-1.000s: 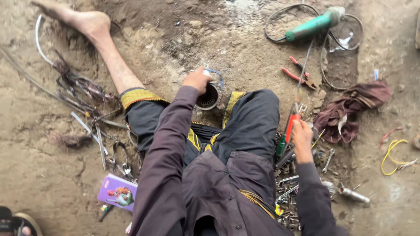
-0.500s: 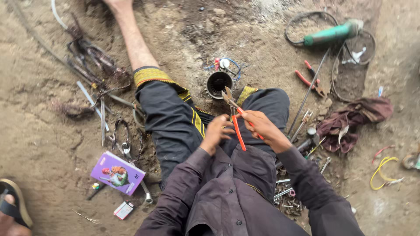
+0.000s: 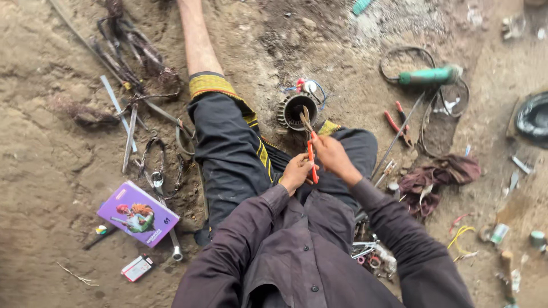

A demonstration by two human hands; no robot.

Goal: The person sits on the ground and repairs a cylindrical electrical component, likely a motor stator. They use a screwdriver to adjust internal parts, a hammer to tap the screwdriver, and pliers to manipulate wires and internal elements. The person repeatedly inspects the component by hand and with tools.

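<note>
Pliers (image 3: 310, 149): dull metal jaws, glossy red plastic grips. Motor housing (image 3: 295, 110): dark, matt, ribbed metal. Ground (image 3: 51, 171): rough, dry earth. Booklet (image 3: 137, 213): glossy purple paper cover. Rag (image 3: 438, 176): crumpled maroon cloth. Drill (image 3: 429, 75): green matt plastic body.

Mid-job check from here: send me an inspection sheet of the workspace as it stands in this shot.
Surface: bare, uneven dirt ground; the person sits on it.
Job's things: red-handled metal pliers, tips pointing at a round, dark, ribbed metal housing lying between the legs.
Clutter: purple printed box, steel spanner, loose metal strips, second red-handled pliers, dark red rag, green-bodied power tool.
Grippers: left hand and right hand both close on the pliers' handles.
Cables: dark cord loops by the power tool; yellow wire lower right.
Surroundings: black rounded object at the right edge; no other people seen.
</note>
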